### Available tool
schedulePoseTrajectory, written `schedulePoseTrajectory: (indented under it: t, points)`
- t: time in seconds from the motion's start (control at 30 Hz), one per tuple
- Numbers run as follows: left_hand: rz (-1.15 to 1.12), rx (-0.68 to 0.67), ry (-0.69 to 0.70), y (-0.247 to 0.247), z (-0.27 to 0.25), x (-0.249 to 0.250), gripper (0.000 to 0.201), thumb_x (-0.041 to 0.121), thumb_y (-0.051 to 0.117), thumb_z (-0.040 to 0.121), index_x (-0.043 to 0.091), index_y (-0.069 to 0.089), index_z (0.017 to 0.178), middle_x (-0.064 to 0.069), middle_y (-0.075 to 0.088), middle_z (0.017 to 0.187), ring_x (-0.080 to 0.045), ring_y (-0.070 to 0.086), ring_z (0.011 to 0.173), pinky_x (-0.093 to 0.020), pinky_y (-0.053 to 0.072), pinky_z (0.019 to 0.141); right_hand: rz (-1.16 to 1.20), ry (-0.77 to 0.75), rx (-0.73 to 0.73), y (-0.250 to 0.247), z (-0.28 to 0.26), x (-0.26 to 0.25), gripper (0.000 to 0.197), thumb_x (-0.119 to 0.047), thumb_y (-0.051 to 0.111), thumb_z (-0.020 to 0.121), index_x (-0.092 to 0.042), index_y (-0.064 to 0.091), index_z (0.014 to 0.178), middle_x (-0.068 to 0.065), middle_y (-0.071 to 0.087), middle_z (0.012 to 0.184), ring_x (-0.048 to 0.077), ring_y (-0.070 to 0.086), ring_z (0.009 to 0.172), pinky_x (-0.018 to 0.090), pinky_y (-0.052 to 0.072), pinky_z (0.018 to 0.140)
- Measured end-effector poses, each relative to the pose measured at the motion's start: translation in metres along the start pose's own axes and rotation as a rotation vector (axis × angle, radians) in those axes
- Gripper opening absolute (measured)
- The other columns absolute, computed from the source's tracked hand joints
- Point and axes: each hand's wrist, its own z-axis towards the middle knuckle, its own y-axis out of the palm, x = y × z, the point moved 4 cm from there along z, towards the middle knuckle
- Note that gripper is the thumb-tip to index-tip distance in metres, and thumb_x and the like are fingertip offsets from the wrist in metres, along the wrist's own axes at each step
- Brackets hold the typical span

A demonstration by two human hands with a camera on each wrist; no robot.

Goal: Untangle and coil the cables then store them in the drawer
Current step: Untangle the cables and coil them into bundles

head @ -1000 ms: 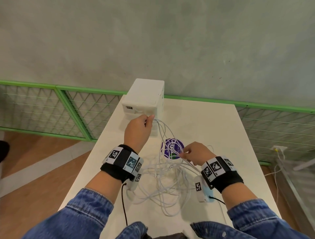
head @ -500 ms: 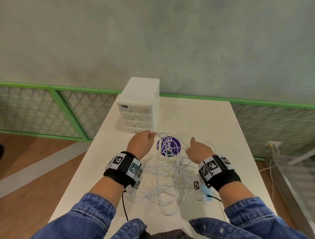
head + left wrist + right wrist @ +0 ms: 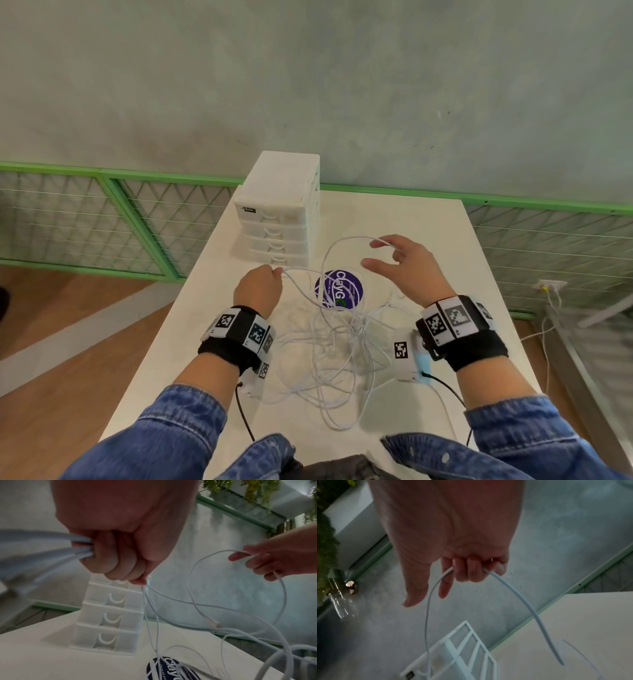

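Note:
A tangle of thin white cables lies on the white table between my wrists. My left hand is a fist that grips cable strands just in front of the drawer unit. My right hand is raised over the table with its curled fingers hooked round a cable loop, thumb and forefinger held out. The loop arcs between both hands. The white drawer unit stands at the back left of the table with its drawers shut.
A round purple sticker lies on the table under the cables. Green-framed mesh fencing runs behind the table against a grey wall. Wooden floor lies to the left; a wall socket with cords is at the right.
My left hand drew back from the drawer unit toward me with the strands. My right hand rose up and away from the tangle, lifting a cable loop.

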Motion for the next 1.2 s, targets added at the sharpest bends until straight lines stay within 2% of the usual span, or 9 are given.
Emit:
schedulePoseTrajectory:
  t: [0.23,0.37,0.5,0.6,0.67,0.8,0.93,1.03,1.2]
  points:
    - [0.002,-0.074,-0.111,0.010,-0.001,-0.017,0.046,0.031,0.030,0.101,-0.006,0.058,0.101,-0.024,0.062,0.110,-0.039,0.056,0.105,-0.038,0.041,0.083,0.223,-0.040,0.375,-0.023,0.006,-0.008,0.020,-0.029,0.054,0.090,-0.016,0.069,0.092,-0.013,0.053,0.061,-0.005,0.044,0.049,0.008,0.033,0.050]
    - [-0.049,-0.105,-0.099,0.011,-0.001,-0.019,0.045,0.029,0.032,0.101,-0.006,0.060,0.098,-0.024,0.063,0.106,-0.038,0.056,0.102,-0.037,0.040,0.081,0.220,0.025,0.504,-0.031,0.006,0.003,0.022,-0.031,0.049,0.092,-0.020,0.068,0.096,-0.007,0.058,0.069,0.002,0.045,0.059,0.019,0.035,0.058]
    - [-0.253,-0.169,0.070,0.001,-0.009,0.008,0.039,0.030,0.039,0.099,0.007,0.058,0.074,-0.006,0.055,0.072,-0.023,0.052,0.071,-0.030,0.034,0.064,0.039,0.143,0.403,-0.015,0.013,0.025,0.030,-0.034,0.046,0.094,-0.017,0.066,0.108,0.001,0.060,0.087,0.018,0.052,0.077,0.025,0.036,0.071]
    - [-0.331,-0.185,0.218,-0.018,-0.017,0.040,0.039,0.033,0.040,0.099,0.013,0.055,0.069,0.002,0.045,0.059,-0.011,0.043,0.056,-0.026,0.031,0.055,-0.096,0.217,0.180,0.010,0.021,0.042,0.039,-0.048,0.036,0.089,-0.016,0.057,0.093,0.016,0.053,0.092,0.028,0.051,0.082,0.031,0.037,0.075]
    - [-0.387,-0.201,0.284,-0.029,-0.020,0.055,0.039,0.034,0.041,0.099,0.016,0.054,0.067,0.003,0.042,0.056,-0.010,0.041,0.053,-0.027,0.031,0.055,-0.132,0.239,0.072,0.022,0.019,0.039,0.053,-0.054,0.037,0.090,-0.009,0.054,0.114,0.023,0.049,0.117,0.033,0.048,0.110,0.039,0.037,0.093]
    - [-0.591,-0.243,0.328,-0.047,-0.024,0.074,0.038,0.034,0.045,0.097,0.016,0.056,0.065,0.005,0.039,0.048,-0.005,0.034,0.040,-0.023,0.030,0.049,-0.029,-0.076,0.022,0.029,0.005,-0.005,0.073,-0.056,0.045,0.085,-0.017,0.028,0.144,0.003,0.022,0.154,0.017,0.016,0.143,0.035,0.016,0.116]
    - [-0.769,-0.279,0.327,-0.061,-0.028,0.089,0.036,0.030,0.048,0.097,0.006,0.057,0.071,0.010,0.035,0.041,-0.007,0.028,0.039,-0.017,0.026,0.042,0.170,-0.252,-0.251,0.051,-0.006,-0.036,0.041,-0.041,0.048,0.090,-0.033,0.044,0.130,-0.018,0.060,0.110,-0.002,0.054,0.102,0.020,0.040,0.090]
    - [-0.809,-0.330,0.336,-0.067,-0.028,0.089,0.037,0.028,0.048,0.097,0.000,0.060,0.076,0.010,0.033,0.043,-0.009,0.024,0.042,-0.019,0.023,0.043,0.270,-0.244,-0.189,0.048,-0.003,-0.039,0.014,-0.027,0.050,0.093,-0.031,0.062,0.086,-0.021,0.053,0.051,0.000,0.046,0.052,0.018,0.039,0.058]
    - [-0.898,-0.531,0.290,-0.054,-0.038,0.079,0.043,0.038,0.040,0.098,0.013,0.052,0.065,0.000,0.032,0.057,-0.011,0.030,0.048,-0.019,0.028,0.049,0.326,-0.246,-0.085,0.024,0.009,-0.044,0.022,-0.019,0.061,0.087,-0.022,0.064,0.066,-0.015,0.049,0.043,0.000,0.038,0.044,0.010,0.028,0.047]
